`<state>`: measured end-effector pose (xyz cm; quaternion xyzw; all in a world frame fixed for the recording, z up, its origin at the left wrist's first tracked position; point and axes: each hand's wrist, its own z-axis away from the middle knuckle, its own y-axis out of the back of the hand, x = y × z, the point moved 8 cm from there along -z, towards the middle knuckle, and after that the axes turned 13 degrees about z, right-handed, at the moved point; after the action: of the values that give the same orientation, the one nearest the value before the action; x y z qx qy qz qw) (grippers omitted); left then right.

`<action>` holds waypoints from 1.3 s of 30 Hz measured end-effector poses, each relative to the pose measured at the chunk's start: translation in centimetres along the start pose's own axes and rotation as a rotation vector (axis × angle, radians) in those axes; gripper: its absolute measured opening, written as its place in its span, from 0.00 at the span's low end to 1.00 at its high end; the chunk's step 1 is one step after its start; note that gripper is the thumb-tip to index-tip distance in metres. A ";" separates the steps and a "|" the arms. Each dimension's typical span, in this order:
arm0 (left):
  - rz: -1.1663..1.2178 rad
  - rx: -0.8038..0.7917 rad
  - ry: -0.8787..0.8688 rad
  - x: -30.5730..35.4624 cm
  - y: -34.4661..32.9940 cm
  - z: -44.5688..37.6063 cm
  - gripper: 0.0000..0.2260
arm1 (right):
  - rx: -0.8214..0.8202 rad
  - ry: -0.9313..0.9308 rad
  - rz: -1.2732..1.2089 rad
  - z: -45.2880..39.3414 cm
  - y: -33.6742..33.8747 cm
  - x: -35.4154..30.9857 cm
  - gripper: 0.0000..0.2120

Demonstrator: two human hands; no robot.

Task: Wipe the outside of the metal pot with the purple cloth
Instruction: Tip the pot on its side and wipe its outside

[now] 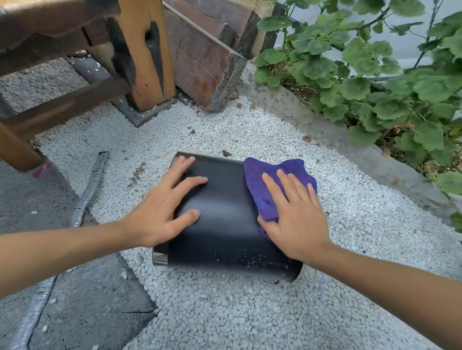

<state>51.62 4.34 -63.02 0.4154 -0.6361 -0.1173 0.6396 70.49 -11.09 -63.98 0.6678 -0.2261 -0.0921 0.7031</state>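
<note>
- You are looking down at white gravel (237, 318) on the ground, and it lies under both your hands.
- A big wooden bench (54, 28) stands far up and to the left of your left hand, with old wood planks (205, 55) behind it.
- Green plants (391, 77) grow far up and to the right of your right hand.
- The metal pot (227, 225) is black and lies on its side on the gravel, right under both your hands.
- A grey hose (91, 188) lies on the ground to the left of your left hand.
- The purple cloth (275, 179) sits on the pot's right side, under your right hand and sticking out past your fingertips.
- Your left hand (160, 210) lies flat on the pot's left side, fingers spread and holding nothing.
- Your right hand (293, 221) presses flat on the cloth, fingers straight.
</note>
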 end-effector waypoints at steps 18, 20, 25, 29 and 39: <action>0.193 0.061 0.001 10.7 -1.7 -11.6 0.10 | -0.025 -0.556 -0.683 0.7 -5.4 13.0 0.10; 0.186 0.081 -0.012 10.7 -1.7 -11.7 0.11 | -0.066 -0.604 -0.706 0.7 -5.8 13.6 0.10; 0.277 0.156 0.032 9.8 -0.9 -11.2 0.14 | -0.136 -0.683 -0.929 1.5 -6.5 12.5 0.12; 0.533 0.213 0.188 8.4 0.6 -12.0 0.21 | -0.092 -0.690 -0.755 0.3 -3.3 12.6 0.13; 0.846 0.245 0.765 1.8 1.5 -13.1 0.24 | -0.476 -0.530 -0.389 -8.8 -1.3 14.2 0.14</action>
<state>63.24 9.06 -58.68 0.2090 -0.4795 0.3814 0.7622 87.08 -9.40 -62.52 0.4698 -0.2413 -0.4420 0.7250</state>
